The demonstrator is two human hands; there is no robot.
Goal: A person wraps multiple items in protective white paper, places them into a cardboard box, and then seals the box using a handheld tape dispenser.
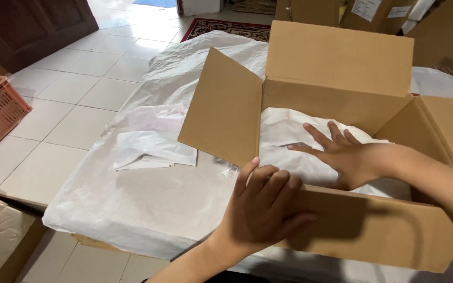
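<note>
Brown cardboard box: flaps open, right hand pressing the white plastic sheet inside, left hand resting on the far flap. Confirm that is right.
Not quite. The left hand rests on the near wall of the brown cardboard box, not the far flap. The head view shows it. The flaps are open, and the right hand presses the white plastic sheet inside.

Single head-worn view, looking steeply down and forward from close above the open brown cardboard box [342, 105]; the left hand [260, 209] and right hand [349, 157] fill the near foreground; pale tiled floor [74, 94] recedes upper-left.
</note>
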